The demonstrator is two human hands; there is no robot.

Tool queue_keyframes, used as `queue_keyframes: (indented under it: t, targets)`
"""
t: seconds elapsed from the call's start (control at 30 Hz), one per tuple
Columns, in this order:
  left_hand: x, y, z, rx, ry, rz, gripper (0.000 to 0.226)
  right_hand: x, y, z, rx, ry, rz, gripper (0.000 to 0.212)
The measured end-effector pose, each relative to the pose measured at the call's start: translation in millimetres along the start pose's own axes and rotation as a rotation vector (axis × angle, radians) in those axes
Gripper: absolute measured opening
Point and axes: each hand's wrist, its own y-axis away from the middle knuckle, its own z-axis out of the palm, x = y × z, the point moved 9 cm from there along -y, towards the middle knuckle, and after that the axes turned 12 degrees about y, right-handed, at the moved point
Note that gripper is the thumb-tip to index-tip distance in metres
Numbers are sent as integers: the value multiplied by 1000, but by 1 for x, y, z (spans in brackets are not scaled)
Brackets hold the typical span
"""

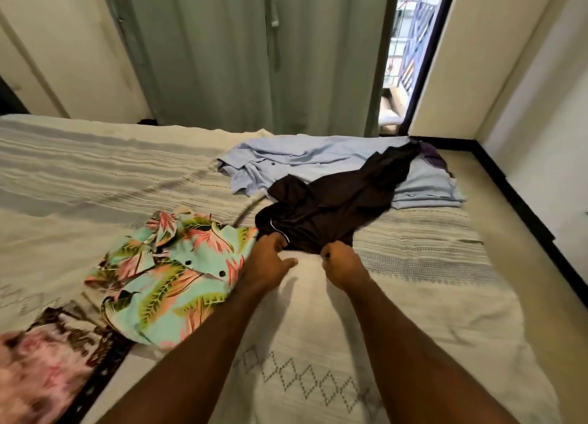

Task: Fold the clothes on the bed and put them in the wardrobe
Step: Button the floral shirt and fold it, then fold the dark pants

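Dark garment [334,207] lying crumpled on the bed [318,344], its far end draped over a light blue shirt [286,165]. Left hand [270,258] and right hand [342,263] each pinch its near edge. The cloth looks thin, limp and light; it is probably best held at two corners and spread flat before folding.

Bare bedspread [318,344] lies open in front and out to the far left. The leaf-print shirt [168,280] crowds the left side, and the dark garment [334,207] and blue shirt [286,162] block the far right by the curtain [238,57].
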Motion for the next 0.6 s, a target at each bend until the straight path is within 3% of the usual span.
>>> queue_keyframes:
  t: [0.1,0.17,0.3,0.4,0.5,0.6]
  targets:
    - [-26,23,36,7,410,-372,42,18,26,-3,94,-221,121,33]
    - [-38,36,47,99,630,-522,42,17,47,9,67,-191,113,34]
    - [-37,44,61,131,853,-527,37,6,93,25,36,-259,61,19]
    - [-35,56,74,100,815,-537,37,-5,126,34,-36,-292,-5,7]
    - [-18,69,78,60,777,-489,33,-13,158,36,-127,-323,-54,26]
    - [20,84,71,13,840,-404,32,-20,191,36,-338,-431,-122,31]
